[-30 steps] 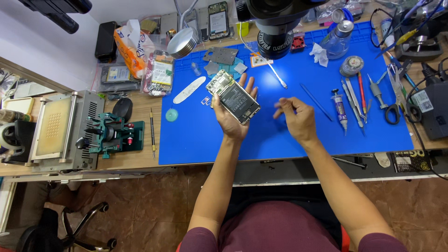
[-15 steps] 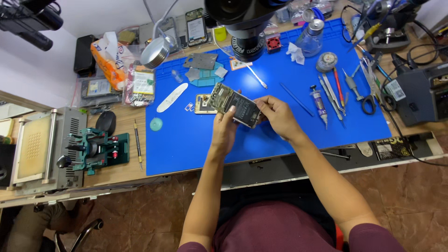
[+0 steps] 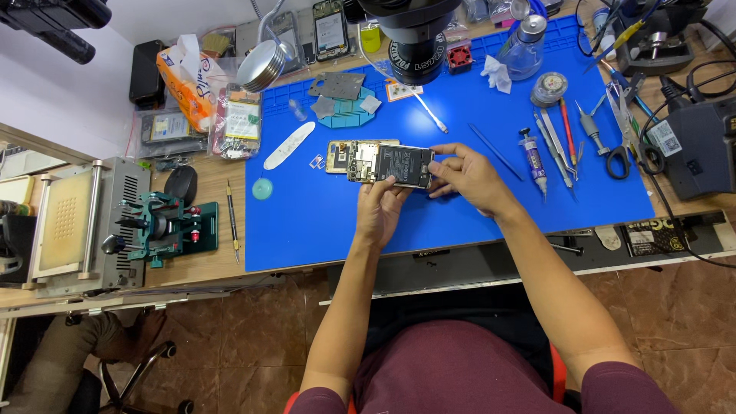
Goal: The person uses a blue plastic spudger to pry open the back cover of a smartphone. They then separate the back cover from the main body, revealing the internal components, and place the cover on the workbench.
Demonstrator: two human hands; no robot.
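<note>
An opened smartphone (image 3: 381, 162) with its back off, showing gold boards and a dark battery, lies flat across the blue work mat (image 3: 322, 222). My left hand (image 3: 381, 207) grips its near edge from below, thumb and fingers on the battery end. My right hand (image 3: 468, 176) holds the phone's right end with its fingertips. A microscope head (image 3: 415, 34) hangs above the mat's far side.
Tweezers, screwdrivers and scissors (image 3: 613, 146) lie on the mat's right. A syringe tube (image 3: 531, 157), a clear bottle (image 3: 525, 46) and a white spudger (image 3: 289, 146) are near. A green clamp jig (image 3: 161, 228) and a heating plate machine (image 3: 73, 222) stand left. A black station (image 3: 701, 146) sits right.
The phone came down from a tilted, lifted hold to lie level over the mat. My right hand moved left from the mat onto the phone's right end.
</note>
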